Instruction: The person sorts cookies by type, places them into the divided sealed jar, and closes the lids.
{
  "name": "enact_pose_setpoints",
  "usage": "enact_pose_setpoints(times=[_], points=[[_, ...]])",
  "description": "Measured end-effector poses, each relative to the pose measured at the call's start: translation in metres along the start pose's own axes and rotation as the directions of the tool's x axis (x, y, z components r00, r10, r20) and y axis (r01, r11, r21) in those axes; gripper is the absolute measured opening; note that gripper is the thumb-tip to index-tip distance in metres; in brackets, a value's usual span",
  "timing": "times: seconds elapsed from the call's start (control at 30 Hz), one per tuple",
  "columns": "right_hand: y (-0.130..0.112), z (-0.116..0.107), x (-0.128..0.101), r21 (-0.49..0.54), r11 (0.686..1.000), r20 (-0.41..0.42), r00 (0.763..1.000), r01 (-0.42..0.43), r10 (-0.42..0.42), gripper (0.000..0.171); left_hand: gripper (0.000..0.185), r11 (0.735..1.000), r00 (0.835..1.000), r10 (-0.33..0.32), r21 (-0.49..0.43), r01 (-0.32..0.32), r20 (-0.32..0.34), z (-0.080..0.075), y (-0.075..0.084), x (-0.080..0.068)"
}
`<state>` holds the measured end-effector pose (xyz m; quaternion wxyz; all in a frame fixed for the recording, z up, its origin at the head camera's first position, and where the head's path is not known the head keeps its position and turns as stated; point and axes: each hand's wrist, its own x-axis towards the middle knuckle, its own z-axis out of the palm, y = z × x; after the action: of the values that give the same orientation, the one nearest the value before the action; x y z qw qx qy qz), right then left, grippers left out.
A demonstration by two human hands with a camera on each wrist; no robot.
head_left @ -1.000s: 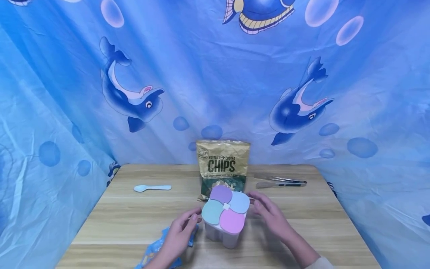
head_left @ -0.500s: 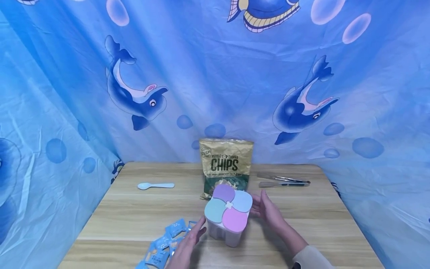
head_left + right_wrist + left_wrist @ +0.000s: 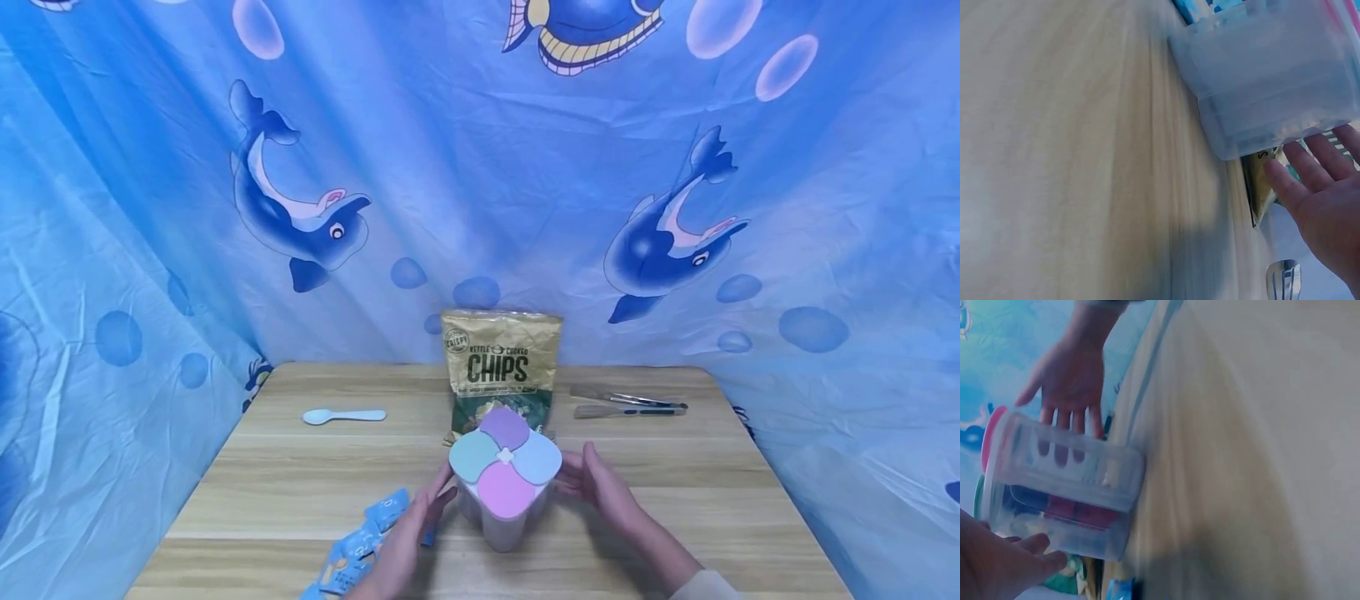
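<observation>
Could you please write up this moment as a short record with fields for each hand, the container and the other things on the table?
left hand: left hand with straight fingers against the container's left side
right hand: right hand open, fingers against its right side
container: clear four-lobed container, upright, pastel lids on
behind container: chips bag, upright
near left hand: blue packets
far left: light blue spoon
far right: tongs
surface: wooden table
</observation>
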<state>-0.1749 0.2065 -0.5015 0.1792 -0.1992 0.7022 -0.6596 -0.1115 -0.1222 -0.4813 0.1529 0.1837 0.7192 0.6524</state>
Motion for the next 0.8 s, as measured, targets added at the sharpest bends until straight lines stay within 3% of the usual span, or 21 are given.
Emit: enact_pose_setpoints(times=[0.2, 0.43, 0.8], points=[[-0.002, 0.003, -0.019, -0.048, 0.997, 0.056, 0.997, 0.055, -0.053, 0.080, 0.074, 0.999, 0.999, -0.032, -0.035, 0.031, -0.008, -0.013, 0.002, 0.023], [-0.005, 0.014, -0.038, -0.096, 0.995, 0.061, 0.998, 0.013, -0.007, 0.071, 0.084, 0.990, 0.996, -0.085, -0.112, 0.090, 0.041, -0.024, 0.004, 0.050], [-0.007, 0.016, -0.046, -0.114, 0.993, 0.051, 0.998, -0.030, 0.036, 0.064, 0.087, 0.992, 0.995, -0.099, -0.080, 0.099, 0.005, -0.020, 0.005, 0.062]])
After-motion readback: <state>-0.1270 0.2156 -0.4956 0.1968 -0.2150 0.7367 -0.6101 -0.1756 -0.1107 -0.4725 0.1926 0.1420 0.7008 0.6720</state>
